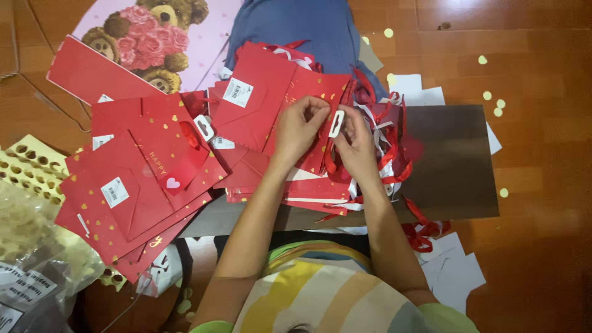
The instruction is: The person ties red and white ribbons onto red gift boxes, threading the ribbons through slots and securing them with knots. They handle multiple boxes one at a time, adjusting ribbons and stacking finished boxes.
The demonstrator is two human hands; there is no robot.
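Observation:
My left hand (300,126) and my right hand (357,142) meet over a folded red gift bag (320,92) with gold hearts on a low dark wooden board (453,163). The fingers of both hands pinch a small white tag (337,123) tied to the bag's red ribbon handle (364,89). Under and right of my hands lies a tangle of red and white ribbons (388,132). Several more flat red gift bags (139,185) are spread out to the left, some with white barcode stickers (115,192).
A pink bag printed with a teddy bear and roses (154,37) lies at the top left, blue cloth (302,24) beyond the pile. A clear plastic packet (37,259) and a yellow perforated sheet (28,166) sit at the left. White paper pieces (453,271) and small round confetti dots (493,102) scatter the wooden floor.

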